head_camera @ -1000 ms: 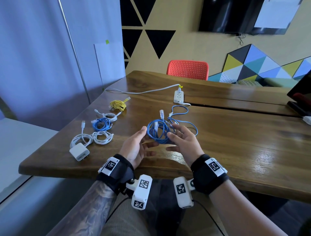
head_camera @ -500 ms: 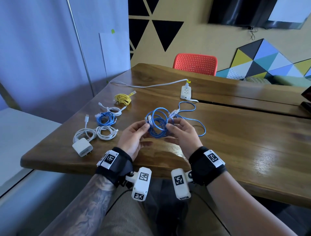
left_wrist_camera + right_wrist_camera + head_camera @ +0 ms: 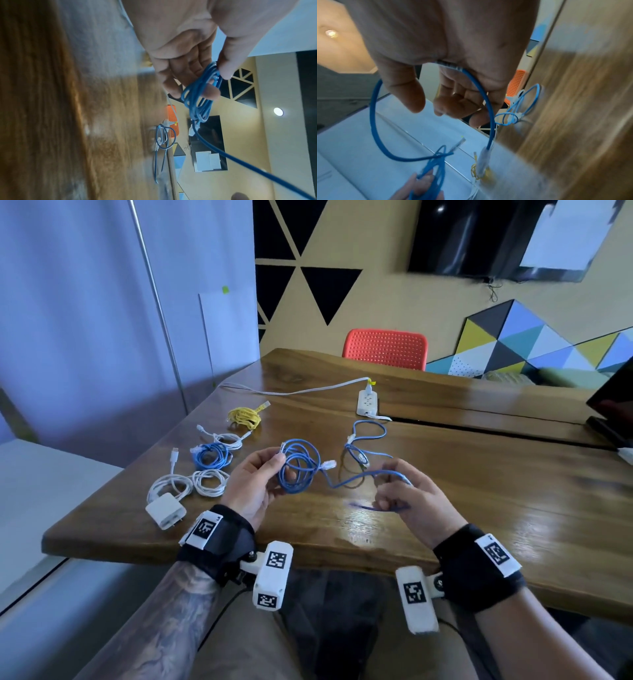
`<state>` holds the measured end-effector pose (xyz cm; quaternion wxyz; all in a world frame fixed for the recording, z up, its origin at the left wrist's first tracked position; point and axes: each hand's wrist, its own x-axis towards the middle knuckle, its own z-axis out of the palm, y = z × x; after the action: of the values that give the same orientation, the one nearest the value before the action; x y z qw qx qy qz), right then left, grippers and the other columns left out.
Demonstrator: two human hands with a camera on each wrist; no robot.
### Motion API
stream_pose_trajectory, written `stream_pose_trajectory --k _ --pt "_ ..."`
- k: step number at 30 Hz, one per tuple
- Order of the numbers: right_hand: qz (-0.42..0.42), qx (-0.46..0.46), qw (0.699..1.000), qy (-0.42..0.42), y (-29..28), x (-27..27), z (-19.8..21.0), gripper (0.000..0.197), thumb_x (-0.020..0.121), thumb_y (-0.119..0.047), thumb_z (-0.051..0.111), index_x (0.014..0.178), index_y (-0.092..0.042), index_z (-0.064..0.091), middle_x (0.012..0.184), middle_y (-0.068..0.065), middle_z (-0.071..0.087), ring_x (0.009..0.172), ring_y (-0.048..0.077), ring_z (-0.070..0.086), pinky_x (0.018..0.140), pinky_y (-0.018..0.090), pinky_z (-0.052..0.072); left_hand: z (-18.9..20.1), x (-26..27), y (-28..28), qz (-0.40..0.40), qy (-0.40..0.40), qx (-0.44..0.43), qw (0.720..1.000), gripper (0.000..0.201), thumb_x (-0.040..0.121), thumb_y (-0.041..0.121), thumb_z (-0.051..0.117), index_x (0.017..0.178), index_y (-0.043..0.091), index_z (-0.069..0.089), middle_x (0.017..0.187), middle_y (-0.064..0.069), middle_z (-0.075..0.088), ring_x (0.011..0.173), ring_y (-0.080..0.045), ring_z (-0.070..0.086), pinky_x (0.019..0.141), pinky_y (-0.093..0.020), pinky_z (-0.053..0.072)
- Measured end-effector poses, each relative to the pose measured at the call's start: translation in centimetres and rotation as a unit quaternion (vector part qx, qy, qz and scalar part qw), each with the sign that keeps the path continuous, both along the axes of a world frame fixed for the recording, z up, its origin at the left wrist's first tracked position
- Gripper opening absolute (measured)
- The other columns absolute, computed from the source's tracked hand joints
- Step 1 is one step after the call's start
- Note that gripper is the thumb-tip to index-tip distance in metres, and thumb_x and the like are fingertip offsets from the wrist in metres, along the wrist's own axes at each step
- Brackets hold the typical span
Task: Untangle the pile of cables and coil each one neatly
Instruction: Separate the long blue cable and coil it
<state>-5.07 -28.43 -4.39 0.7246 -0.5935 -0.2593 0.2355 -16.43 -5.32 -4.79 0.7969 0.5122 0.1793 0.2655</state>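
Note:
My left hand (image 3: 275, 465) pinches a small coil of blue network cable (image 3: 298, 470) between thumb and fingers, held above the wooden table (image 3: 479, 491). In the left wrist view the blue coil (image 3: 197, 97) hangs from that hand (image 3: 217, 83). One strand runs right from the coil to my right hand (image 3: 394, 491), whose fingers curl round it. The right wrist view shows this blue strand (image 3: 374, 121) looping behind the thumb and along the fingers (image 3: 453, 106). A thinner light-blue cable (image 3: 371, 426) lies loose on the table beyond both hands.
Coiled cables lie in a row at the left: yellow (image 3: 245, 416), white (image 3: 227, 438), blue (image 3: 210, 457), and white ones with a charger block (image 3: 166, 511). A white power strip (image 3: 367, 402) sits further back, a red chair (image 3: 385, 352) behind the table.
Both hands lifted the blue bundle off the table and moved apart. The left keeps the coil; the right has drawn a strand out to the right. The light-blue cable stayed behind.

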Motion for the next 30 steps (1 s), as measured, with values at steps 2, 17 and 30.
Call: stream_pose_trajectory --k 2,17,30 --pt "0.016 -0.049 0.997 -0.055 -1.3 -0.4 0.4 0.041 0.076 -0.011 0.069 0.115 -0.002 0.063 0.075 -0.001 0.055 0.054 0.014 0.043 0.072 0.038 0.041 0.5 0.1 -0.4 0.004 -0.02 0.033 0.999 0.009 0.098 0.008 0.057 0.106 0.011 0.061 0.079 -0.006 0.066 0.06 -0.017 0.063 0.065 -0.034 0.054" --pt "-0.087 -0.116 0.957 -0.252 1.9 -1.5 2.5 0.031 0.086 -0.05 0.065 0.094 -0.021 0.074 0.088 0.01 0.074 0.086 0.034 0.068 0.086 0.057 0.054 3.4 0.2 -4.5 -0.025 -0.048 0.392 0.918 0.019 0.089 0.022 0.066 0.108 0.023 0.068 0.092 -0.001 0.07 0.084 -0.024 0.066 0.076 -0.037 0.056" --pt "-0.195 0.035 0.97 0.144 -3.1 0.5 0.0 0.007 0.1 -0.014 0.055 0.098 -0.013 0.062 0.057 -0.006 0.032 0.041 0.009 0.027 0.047 0.029 0.052 2.8 0.0 -0.3 0.115 -0.039 0.128 0.984 0.018 0.1 0.0 0.051 0.106 0.012 0.063 0.077 -0.007 0.068 0.062 -0.02 0.071 0.053 -0.03 0.057"
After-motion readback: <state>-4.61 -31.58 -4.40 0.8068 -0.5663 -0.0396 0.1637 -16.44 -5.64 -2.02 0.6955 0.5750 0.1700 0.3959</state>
